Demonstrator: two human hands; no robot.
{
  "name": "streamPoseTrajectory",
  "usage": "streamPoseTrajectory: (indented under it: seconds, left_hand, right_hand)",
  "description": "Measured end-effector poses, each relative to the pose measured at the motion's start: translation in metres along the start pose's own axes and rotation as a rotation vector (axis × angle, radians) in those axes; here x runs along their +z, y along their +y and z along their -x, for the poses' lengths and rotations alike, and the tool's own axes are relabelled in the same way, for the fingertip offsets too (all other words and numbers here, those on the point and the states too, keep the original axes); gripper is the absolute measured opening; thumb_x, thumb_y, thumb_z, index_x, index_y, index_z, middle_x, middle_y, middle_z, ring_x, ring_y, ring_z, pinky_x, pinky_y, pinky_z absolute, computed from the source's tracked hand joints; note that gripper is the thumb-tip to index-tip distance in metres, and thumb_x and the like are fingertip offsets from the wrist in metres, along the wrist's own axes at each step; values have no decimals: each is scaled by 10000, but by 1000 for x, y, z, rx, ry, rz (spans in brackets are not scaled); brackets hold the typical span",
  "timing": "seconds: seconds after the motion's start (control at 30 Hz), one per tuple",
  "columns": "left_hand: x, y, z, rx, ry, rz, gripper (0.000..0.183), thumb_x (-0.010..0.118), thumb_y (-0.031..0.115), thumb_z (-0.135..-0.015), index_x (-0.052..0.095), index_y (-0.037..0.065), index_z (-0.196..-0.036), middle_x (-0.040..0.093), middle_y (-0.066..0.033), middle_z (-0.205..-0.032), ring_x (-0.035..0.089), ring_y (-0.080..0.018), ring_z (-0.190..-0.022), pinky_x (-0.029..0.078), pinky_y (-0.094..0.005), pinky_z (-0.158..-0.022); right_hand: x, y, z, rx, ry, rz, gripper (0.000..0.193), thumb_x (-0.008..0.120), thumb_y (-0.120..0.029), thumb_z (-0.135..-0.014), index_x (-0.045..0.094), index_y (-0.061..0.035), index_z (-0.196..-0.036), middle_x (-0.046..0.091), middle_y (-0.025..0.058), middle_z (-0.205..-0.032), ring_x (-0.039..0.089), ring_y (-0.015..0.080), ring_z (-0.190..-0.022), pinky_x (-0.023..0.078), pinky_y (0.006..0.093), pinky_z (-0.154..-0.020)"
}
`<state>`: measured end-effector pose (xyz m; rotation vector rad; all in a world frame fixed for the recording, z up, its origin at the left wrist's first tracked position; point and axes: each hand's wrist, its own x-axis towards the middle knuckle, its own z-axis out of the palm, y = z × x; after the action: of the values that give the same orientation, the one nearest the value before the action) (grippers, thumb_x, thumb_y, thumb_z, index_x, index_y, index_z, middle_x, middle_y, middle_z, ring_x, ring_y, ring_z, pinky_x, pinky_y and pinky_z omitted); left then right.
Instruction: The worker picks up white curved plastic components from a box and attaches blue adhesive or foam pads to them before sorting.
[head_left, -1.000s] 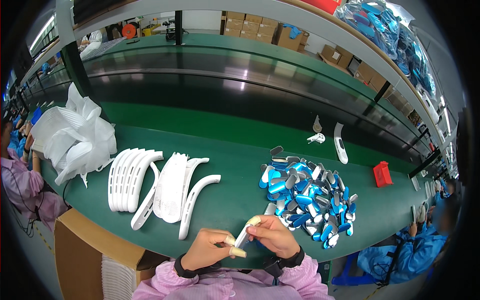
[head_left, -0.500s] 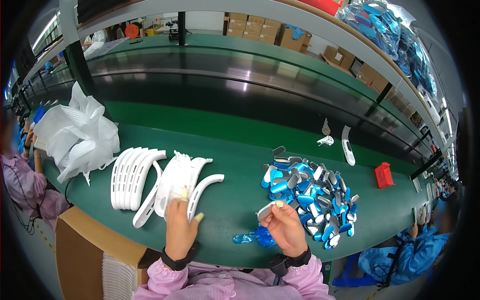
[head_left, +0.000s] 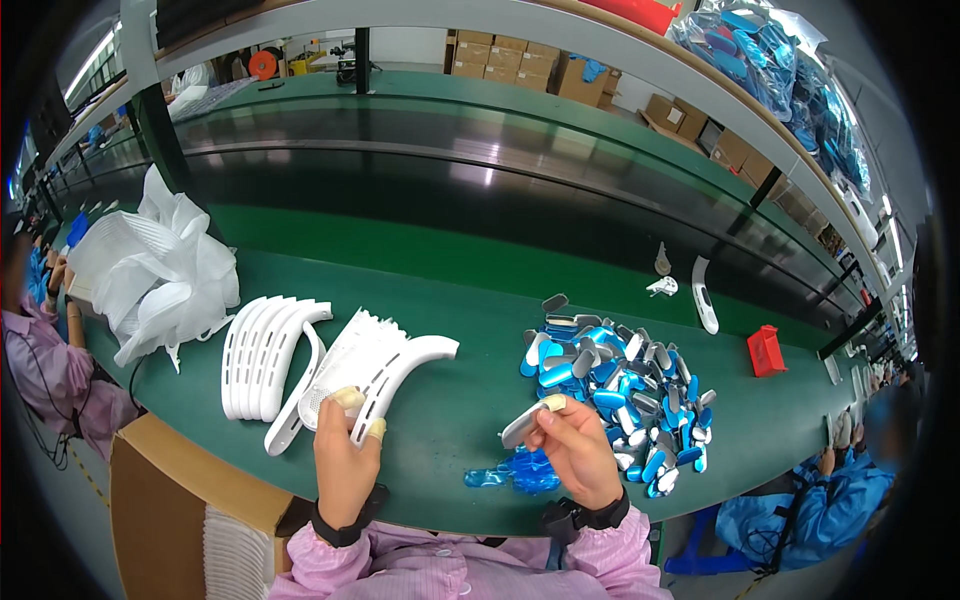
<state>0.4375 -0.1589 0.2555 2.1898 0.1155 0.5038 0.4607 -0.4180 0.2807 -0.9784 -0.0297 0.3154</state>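
Curved shells [head_left: 275, 365] left – small parts pile [head_left: 620, 385] right, on the table [head_left: 460, 300].

White curved shells [head_left: 375, 365], blue-grey small parts [head_left: 615, 375], green table [head_left: 450, 310].

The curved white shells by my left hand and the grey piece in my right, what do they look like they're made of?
Curved white shells: likely moulded plastic, matte, with uniform colour and neat slots. Grey piece in the right hand: probably plastic too, smooth with a slight sheen; too small to be sure.

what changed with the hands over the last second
The left hand left the right, reached out and gripped a white curved shell from the stack. The right hand kept its small grey insert. The blue-and-grey pile stayed put.
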Motion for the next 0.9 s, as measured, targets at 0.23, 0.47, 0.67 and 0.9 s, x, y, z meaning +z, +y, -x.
streamPoseTrajectory:
  seconds: [0.23,0.47,0.67,0.9]
  left_hand:
    - [0,25,8,-467,-554,1195,546,536,-59,-853,307,23,-1342,528,-138,-1225,528,-174,-1103,438,-288,-911]
    - [3,29,11,-503,-714,1393,660,537,-80,-812,257,15,-1403,493,-140,-1271,496,-206,-1170,406,-305,-968]
    - [14,28,16,-480,-746,1476,741,632,-86,-753,266,-3,-1392,464,-146,-1291,500,-209,-1169,433,-322,-960]
    - [27,31,22,-533,-625,1283,678,652,-86,-768,322,-17,-1356,489,-133,-1253,525,-187,-1130,475,-311,-916]
  right_hand:
    - [27,-2,-3,-218,-87,418,98,589,-72,-896,594,6,-956,597,26,-909,558,92,-775,445,215,-697]
    - [41,-4,-5,-232,-209,865,108,636,-43,-844,613,10,-934,598,35,-814,560,94,-724,441,223,-645]
    - [38,-2,-3,-259,-194,964,143,654,-51,-829,626,2,-959,602,43,-792,554,103,-679,436,232,-605]
    - [44,16,0,-729,-24,1348,291,736,-74,-748,616,10,-999,572,72,-807,544,164,-649,423,279,-540]
